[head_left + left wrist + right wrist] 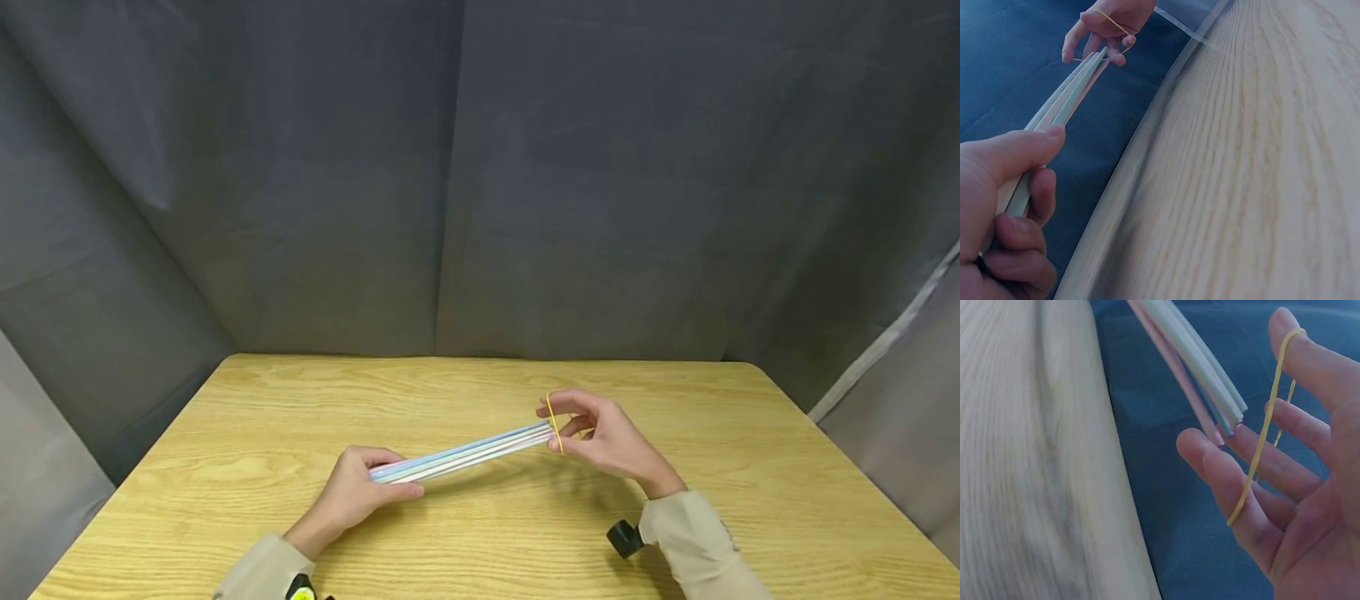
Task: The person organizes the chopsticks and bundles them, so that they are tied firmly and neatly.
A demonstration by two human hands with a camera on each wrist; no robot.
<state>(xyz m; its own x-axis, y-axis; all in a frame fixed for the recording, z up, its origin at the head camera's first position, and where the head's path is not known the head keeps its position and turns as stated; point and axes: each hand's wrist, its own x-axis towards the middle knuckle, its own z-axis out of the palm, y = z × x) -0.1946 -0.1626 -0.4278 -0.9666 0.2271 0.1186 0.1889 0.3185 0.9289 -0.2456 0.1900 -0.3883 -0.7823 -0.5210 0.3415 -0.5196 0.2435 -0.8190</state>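
Observation:
My left hand (352, 492) grips one end of a bundle of long pastel sticks (465, 450), the thumb along one side and the fingers curled round the other. Blue, white, green and pink show among them, and the bundle slants up to the right. At its far end my right hand (600, 433) holds a yellow rubber band (1266, 425) stretched over its spread thumb and fingers. The stick ends (1225, 428) lie close to that loop, at the fingertips. In the left wrist view the fingers (1019, 244) wrap the near end and hide part of it.
The hands work above a wooden table (300, 408) with a light grain. Dark grey curtains (450, 208) hang behind and at both sides. A black wrist device (625, 538) sits by the right sleeve, another by the left.

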